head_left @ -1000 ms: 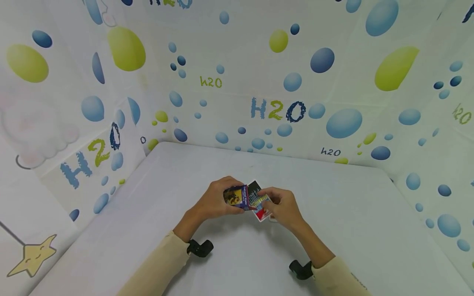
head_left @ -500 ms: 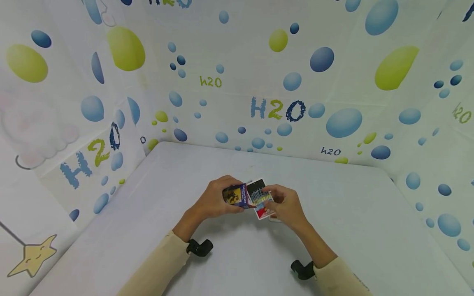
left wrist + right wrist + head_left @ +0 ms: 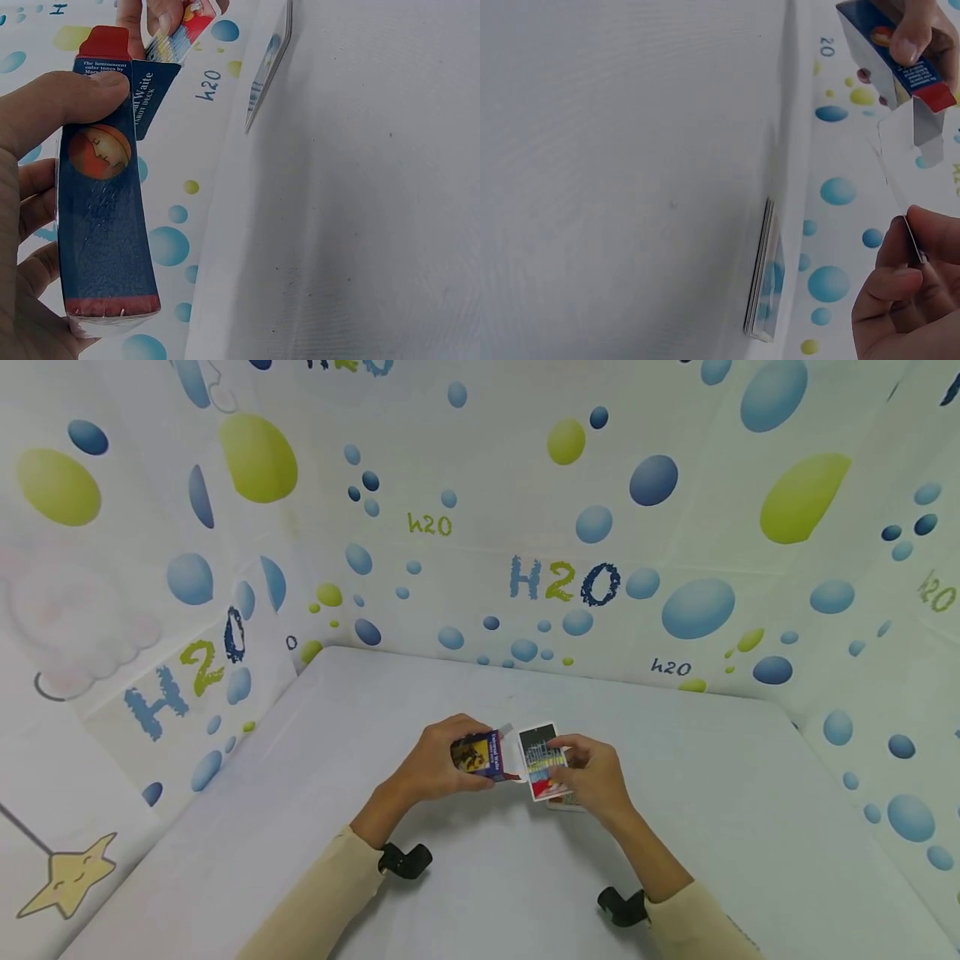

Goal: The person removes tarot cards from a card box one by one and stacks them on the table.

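My left hand [image 3: 435,764] grips a dark blue tarot card box [image 3: 474,755] above the table, its thumb on the narrow side with the moon face [image 3: 101,151]. The box's end flaps stand open toward the right, and a red tab [image 3: 105,43] shows. Between thumb and fingers, my right hand [image 3: 597,777] pinches a tarot card [image 3: 542,762] with a black, yellow and red picture. This card is just right of the box's open end, apart from it. Beneath the right hand lies a small stack of cards [image 3: 761,285], partly hidden in the head view.
A white cloth covers the table [image 3: 420,893]. Behind and at both sides stand white sheets [image 3: 487,527] printed with blue and green drops and H2O lettering. Black wrist cameras [image 3: 406,861] sit on both forearms.
My right hand has moved right with the card, away from the box, and the card has turned more upright. The box's white flap has come into view. My left hand stays almost still.
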{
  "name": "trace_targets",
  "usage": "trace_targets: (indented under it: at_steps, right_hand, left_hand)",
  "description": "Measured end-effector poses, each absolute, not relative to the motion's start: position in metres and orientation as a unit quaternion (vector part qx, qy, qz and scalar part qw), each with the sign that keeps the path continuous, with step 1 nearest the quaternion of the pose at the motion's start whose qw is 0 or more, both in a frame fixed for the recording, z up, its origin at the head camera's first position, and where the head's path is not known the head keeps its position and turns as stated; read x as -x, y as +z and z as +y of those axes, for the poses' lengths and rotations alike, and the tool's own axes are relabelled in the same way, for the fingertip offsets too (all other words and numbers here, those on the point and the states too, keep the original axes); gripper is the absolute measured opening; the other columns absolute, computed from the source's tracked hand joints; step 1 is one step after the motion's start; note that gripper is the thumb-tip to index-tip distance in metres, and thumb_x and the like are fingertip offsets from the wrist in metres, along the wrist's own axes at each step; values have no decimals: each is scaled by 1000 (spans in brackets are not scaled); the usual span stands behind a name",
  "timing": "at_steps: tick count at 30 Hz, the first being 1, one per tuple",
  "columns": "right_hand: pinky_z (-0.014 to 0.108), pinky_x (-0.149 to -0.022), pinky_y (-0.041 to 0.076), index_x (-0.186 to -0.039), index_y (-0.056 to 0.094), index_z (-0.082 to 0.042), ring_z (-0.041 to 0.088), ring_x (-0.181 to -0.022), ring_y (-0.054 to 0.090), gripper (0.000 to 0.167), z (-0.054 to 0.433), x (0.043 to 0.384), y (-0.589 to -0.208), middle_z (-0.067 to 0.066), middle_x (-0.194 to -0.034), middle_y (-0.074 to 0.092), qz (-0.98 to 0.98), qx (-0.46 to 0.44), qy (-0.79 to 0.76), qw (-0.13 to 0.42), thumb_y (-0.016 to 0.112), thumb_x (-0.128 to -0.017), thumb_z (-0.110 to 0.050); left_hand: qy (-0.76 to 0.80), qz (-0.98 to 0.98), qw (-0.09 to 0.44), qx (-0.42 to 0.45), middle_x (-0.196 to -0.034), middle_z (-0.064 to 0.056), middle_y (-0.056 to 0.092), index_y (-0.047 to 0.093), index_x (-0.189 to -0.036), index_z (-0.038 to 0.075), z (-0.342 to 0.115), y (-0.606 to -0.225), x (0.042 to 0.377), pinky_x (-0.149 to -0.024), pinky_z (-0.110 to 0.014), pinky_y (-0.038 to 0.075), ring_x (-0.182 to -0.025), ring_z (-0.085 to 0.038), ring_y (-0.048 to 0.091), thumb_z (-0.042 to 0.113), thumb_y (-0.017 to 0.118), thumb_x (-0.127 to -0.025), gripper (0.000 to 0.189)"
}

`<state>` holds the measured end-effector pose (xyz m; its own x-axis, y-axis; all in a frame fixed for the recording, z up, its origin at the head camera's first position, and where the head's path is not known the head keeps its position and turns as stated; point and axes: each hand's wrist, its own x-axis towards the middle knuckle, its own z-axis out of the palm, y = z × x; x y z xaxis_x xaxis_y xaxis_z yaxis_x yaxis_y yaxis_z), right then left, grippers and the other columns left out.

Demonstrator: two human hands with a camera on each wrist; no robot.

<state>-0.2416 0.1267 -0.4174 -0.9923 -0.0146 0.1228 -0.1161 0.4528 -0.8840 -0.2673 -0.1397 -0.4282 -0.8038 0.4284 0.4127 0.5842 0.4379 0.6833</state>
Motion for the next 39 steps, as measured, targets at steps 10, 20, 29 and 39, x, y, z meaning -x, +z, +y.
trace_targets:
  at_steps: [10,20,29,39]
  right_hand:
    - [23,-57,49,-114,73,-6,19,-76,56,34,139,250,-424,9,-86,62,-850,33,525,20,79,-82,3]
    - [25,-47,46,-116,71,-4,16,-64,51,34,147,252,-428,7,-86,54,-849,72,523,-17,75,-84,3]
    - [26,-50,48,-118,71,-3,17,-67,53,31,151,254,-435,7,-88,53,-854,86,512,-42,74,-87,-1]
    - [25,-48,47,-117,70,-2,15,-64,53,30,151,256,-438,8,-90,51,-855,85,508,-57,73,-87,0]
  left_hand:
    - [-441,-842,87,297,-120,5,65,67,-128,16,-141,-427,267,-95,-34,55,-111,-14,60,25,96,-68,66]
    - [-444,-843,81,292,-120,5,66,67,-128,17,-140,-427,267,-97,-37,54,-111,-14,60,22,96,-67,68]
    - [-446,-842,79,292,-120,5,66,67,-128,16,-139,-428,266,-97,-38,54,-111,-15,60,19,96,-66,69]
    - [-440,-843,79,300,-119,5,66,67,-128,15,-139,-427,267,-95,-35,54,-110,-13,60,25,96,-67,68]
